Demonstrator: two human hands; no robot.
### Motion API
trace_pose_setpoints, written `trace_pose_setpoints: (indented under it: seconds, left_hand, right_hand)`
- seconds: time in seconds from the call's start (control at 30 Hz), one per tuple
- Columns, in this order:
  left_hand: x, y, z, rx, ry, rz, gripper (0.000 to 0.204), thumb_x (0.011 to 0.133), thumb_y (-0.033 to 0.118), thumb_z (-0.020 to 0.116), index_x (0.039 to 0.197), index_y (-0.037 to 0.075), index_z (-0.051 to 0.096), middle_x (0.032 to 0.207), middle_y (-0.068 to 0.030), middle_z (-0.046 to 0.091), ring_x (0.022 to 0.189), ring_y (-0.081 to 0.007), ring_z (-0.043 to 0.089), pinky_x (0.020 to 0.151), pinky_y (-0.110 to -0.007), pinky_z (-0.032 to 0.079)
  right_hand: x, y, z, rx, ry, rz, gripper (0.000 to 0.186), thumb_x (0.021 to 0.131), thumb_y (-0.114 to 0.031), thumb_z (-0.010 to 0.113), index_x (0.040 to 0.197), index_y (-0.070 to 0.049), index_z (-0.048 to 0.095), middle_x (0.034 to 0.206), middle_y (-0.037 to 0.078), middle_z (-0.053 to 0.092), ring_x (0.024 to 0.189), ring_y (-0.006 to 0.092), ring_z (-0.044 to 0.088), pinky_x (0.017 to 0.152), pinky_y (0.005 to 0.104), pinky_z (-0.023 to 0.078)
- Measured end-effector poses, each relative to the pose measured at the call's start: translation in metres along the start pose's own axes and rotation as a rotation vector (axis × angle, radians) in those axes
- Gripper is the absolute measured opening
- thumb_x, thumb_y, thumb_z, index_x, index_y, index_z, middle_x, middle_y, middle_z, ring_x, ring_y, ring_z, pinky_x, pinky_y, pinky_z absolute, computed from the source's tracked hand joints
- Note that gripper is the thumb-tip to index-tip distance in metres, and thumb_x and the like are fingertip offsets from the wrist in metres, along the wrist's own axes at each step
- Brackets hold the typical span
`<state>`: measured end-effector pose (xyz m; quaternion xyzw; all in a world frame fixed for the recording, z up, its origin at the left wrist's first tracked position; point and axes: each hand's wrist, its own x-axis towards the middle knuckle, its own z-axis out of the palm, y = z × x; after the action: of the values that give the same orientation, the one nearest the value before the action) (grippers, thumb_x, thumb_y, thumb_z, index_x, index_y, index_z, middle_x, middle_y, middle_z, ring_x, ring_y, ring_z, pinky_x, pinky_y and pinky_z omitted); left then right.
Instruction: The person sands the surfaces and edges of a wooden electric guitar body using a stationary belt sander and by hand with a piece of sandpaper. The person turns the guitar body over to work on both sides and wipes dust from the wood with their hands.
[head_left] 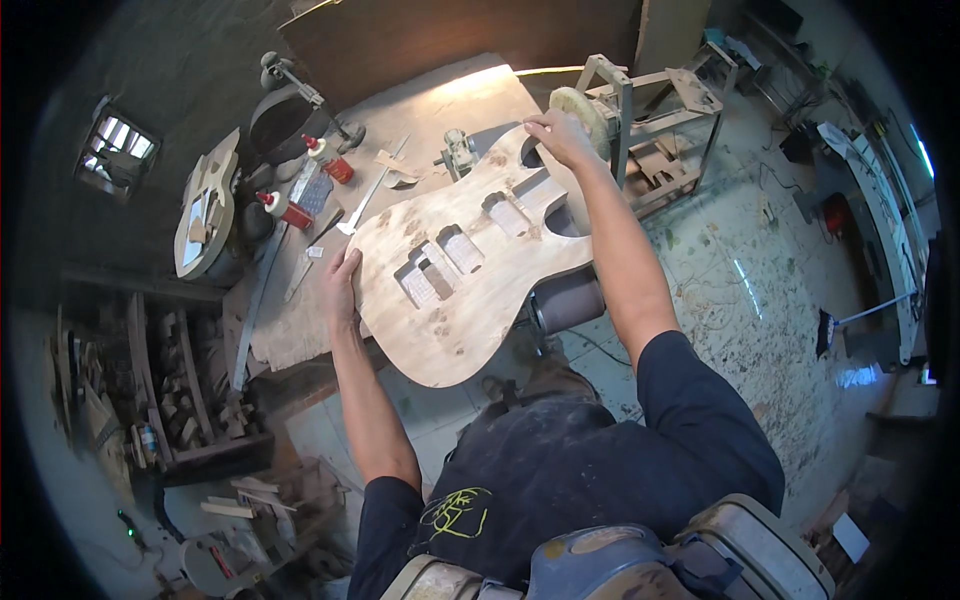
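A pale, unfinished electric guitar body (pixel 480 325) with dark knots is held up in front of me, tilted, over the workbench edge. Several cut-through or routed pockets run along its middle, with light showing in some. My left hand (pixel 343 285) grips the rounded lower end by its left edge, fingers wrapped over the rim. Up at the far end, my right hand (pixel 562 138) is closed on one of the horns beside the cutaway. Just beyond the body's right side sits a cylindrical sanding drum (pixel 568 302), partly covered by it.
On the wooden workbench (pixel 430 100) lie two red-and-white glue bottles (pixel 330 162), a caliper (pixel 368 202) and a desk lamp (pixel 295 85). A round buffing wheel (pixel 577 103) stands at a frame on the right. Another guitar body (pixel 207 215) leans at left. Dust covers the tiled floor (pixel 730 330).
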<state>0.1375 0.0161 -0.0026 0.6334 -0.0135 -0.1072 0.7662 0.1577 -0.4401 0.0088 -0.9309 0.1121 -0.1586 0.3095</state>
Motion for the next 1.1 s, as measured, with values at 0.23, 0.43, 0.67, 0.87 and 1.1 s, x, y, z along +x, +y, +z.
trace_pose_setpoints:
  seconds: [0.23,0.43,0.67,0.87,1.1]
  left_hand:
    - [-0.010,-0.002,-0.039,0.007,0.066,0.002,0.043,0.095,0.019,0.061,0.131,-0.005,0.059,0.118,-0.0118,0.068,0.103,-0.0171,0.066,0.091,-0.029,0.052]
    - [-0.016,0.002,-0.045,-0.087,0.038,-0.022,0.039,0.095,0.020,0.061,0.126,-0.004,0.063,0.113,-0.0104,0.069,0.102,-0.0168,0.066,0.089,-0.028,0.051]
    - [-0.006,-0.007,-0.033,-0.014,-0.003,-0.033,0.042,0.095,0.017,0.061,0.131,-0.005,0.059,0.118,-0.0117,0.068,0.102,-0.0166,0.066,0.089,-0.029,0.052]
    - [-0.008,-0.003,-0.027,-0.056,-0.025,-0.026,0.042,0.098,0.013,0.054,0.135,-0.006,0.055,0.126,-0.0146,0.065,0.105,-0.0188,0.067,0.091,-0.030,0.054]
    - [-0.020,0.008,-0.043,-0.077,0.037,-0.046,0.042,0.096,0.012,0.055,0.134,-0.007,0.055,0.125,-0.0161,0.065,0.106,-0.0207,0.067,0.092,-0.032,0.055]
  right_hand:
    - [-0.004,-0.022,0.021,0.037,0.011,-0.056,0.033,0.090,-0.044,0.059,0.112,-0.027,0.077,0.120,0.012,0.068,0.119,0.0371,0.059,0.104,0.0580,0.033]
    - [-0.020,-0.041,0.018,-0.051,0.040,-0.024,0.032,0.092,-0.041,0.056,0.112,-0.026,0.077,0.120,0.012,0.068,0.118,0.0377,0.059,0.105,0.0582,0.030]
    - [-0.016,-0.022,0.001,0.005,-0.008,0.010,0.032,0.094,-0.038,0.055,0.114,-0.024,0.076,0.118,0.016,0.070,0.119,0.0386,0.059,0.105,0.0561,0.038]
    - [-0.012,-0.015,0.001,0.085,-0.053,-0.012,0.036,0.095,-0.044,0.056,0.116,-0.023,0.075,0.115,0.014,0.069,0.116,0.0350,0.061,0.101,0.0501,0.041]
    - [-0.006,-0.028,0.024,0.143,-0.046,-0.087,0.033,0.092,-0.035,0.056,0.114,-0.021,0.076,0.115,0.017,0.071,0.114,0.0373,0.063,0.100,0.0483,0.045]
